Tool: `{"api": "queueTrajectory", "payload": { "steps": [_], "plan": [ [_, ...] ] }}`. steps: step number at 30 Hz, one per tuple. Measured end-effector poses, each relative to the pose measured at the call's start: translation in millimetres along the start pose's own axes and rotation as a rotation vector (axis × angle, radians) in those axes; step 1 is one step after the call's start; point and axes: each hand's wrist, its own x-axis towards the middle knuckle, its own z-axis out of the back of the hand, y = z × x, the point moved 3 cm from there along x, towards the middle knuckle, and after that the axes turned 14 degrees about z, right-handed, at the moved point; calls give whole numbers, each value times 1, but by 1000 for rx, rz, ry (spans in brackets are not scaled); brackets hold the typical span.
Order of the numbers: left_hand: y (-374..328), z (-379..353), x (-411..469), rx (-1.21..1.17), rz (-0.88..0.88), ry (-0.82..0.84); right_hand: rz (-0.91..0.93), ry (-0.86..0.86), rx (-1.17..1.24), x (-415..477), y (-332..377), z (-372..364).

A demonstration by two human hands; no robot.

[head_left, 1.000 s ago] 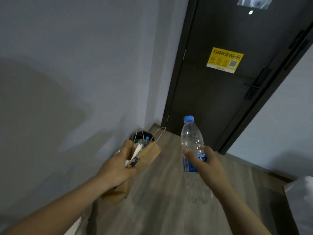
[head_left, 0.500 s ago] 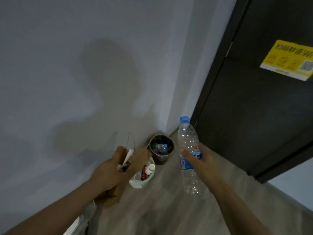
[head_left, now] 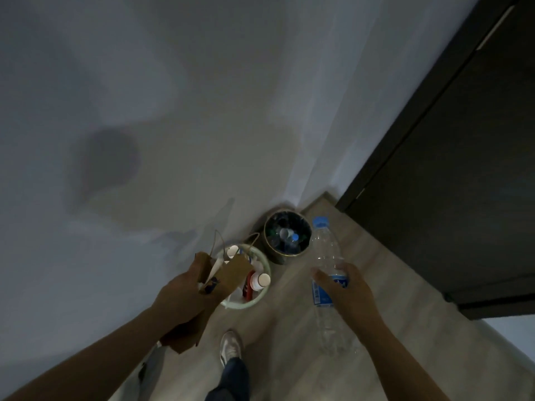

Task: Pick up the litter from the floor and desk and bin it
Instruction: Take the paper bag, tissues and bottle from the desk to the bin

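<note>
Both hands are full: the left hand grips a bag above the pale bin, the right hand grips a bottle just beside the dark bin, so each should hang squarely over an opening before release.

1. I have one view: a wide-angle camera on the person's head.
2. It faces forward and steeply down, onto the floor where a pale wall meets a dark door.
3. Both forearms enter from the bottom edge. The left hand with its paper bag and the right hand with its bottle sit close, lower middle.
4. A dark bin and a pale bin stand just beyond them, near centre.
</note>
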Motion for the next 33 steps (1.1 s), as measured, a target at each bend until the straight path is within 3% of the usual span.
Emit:
{"api": "queueTrajectory", "payload": {
  "steps": [12, 16, 33],
  "plan": [
    [-29, -21, 103, -19, 86, 1, -111, 68, -27, 117, -50, -21],
    [-28, -42, 131, -72, 228, 26, -141, 119, -4, 151, -73, -24],
    [15, -205, 300, -2, 356, 13, -254, 285, -121, 254, -241, -82]
  ]
}}
